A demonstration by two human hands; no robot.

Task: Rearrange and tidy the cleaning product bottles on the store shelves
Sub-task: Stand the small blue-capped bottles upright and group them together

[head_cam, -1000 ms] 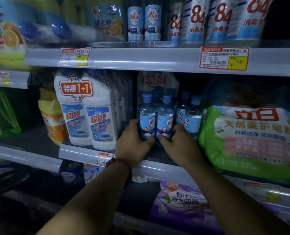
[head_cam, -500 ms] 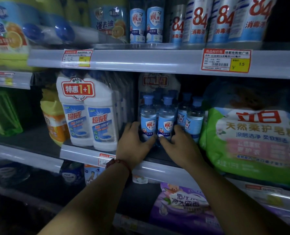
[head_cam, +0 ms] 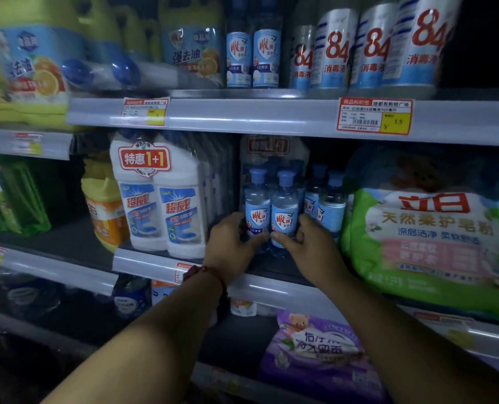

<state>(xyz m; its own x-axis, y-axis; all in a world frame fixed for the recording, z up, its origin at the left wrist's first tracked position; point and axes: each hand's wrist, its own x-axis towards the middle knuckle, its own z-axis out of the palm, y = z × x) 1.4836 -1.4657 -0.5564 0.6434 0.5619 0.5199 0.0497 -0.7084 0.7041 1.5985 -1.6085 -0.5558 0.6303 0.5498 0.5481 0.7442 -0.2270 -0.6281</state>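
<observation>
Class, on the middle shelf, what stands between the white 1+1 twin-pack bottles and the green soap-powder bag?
In the head view, small clear blue-capped bottles stand there; the left hand and right hand grip the front two.

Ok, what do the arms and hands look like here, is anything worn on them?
Both forearms are bare as far as the frame shows, with no sleeves in view. The left hand and right hand are ungloved. A thin red cord bracelet with a darker red patch on it circles the left wrist. Nothing shows on the right wrist. The light is too dim to tell whether there are any rings.
</observation>
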